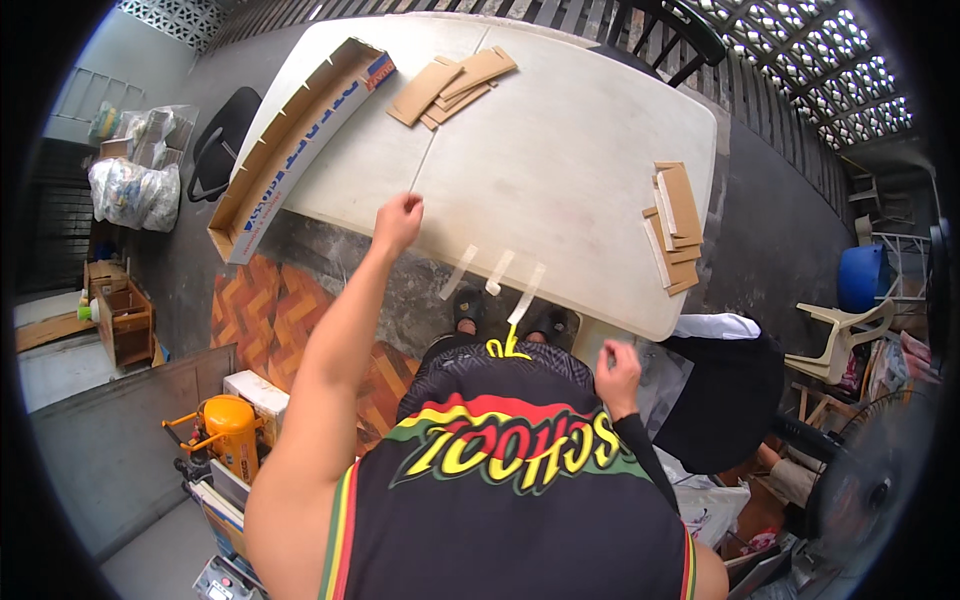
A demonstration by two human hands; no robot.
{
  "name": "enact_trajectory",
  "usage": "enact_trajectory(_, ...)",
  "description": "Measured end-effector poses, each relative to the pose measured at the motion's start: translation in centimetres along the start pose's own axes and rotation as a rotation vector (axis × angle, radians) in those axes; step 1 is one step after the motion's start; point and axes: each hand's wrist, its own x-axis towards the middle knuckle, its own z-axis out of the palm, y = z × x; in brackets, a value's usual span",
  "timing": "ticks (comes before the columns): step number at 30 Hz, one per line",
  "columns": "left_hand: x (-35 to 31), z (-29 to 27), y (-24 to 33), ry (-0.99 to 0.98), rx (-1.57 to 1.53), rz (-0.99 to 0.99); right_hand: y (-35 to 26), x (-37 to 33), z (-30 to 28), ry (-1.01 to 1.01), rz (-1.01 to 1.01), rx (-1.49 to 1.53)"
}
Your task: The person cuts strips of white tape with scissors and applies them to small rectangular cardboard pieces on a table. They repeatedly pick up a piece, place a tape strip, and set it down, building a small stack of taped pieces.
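My left hand [398,222] is over the near edge of the white table [560,150], left of the middle, its fingers closed together. Whatever it may hold is too small to make out. Close to my body, below the table's front edge, my right hand [617,375] is curled closed, and its grip is hidden. Strips of tape [500,270] hang from the front edge between the hands. A long cardboard tray [290,160] with notched walls lies along the table's left side. Flat cardboard strips [450,88] are piled at the far middle, with another stack [674,228] at the right.
A dark chair [222,145] stands beyond the table's left side. On the right are a black cloth-covered seat [725,400], a cream plastic chair [840,335], a blue container [863,278] and a fan [870,490]. An orange tank [230,430] sits at the lower left.
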Motion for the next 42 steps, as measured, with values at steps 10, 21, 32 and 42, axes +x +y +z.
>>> enact_trajectory(10, 21.3, -0.5, 1.2, 0.164, 0.561, 0.012, 2.8, -22.9, -4.4, -0.193, 1.069, -0.18)
enact_trajectory(21, 8.8, 3.6, 6.1, -0.203, -0.351, -0.067, -7.6, -9.6, 3.4, 0.094, 0.579, 0.049)
enact_trajectory(32, -11.8, 10.4, 15.4, -0.96, -0.603, -0.189, -8.8, 11.2, 3.9, 0.216, 0.35, 0.466)
enact_trajectory(42, -15.7, 8.8, 4.8, -1.032, 0.134, -0.326, -3.3, 8.6, 1.3, 0.051, 0.3, -0.088)
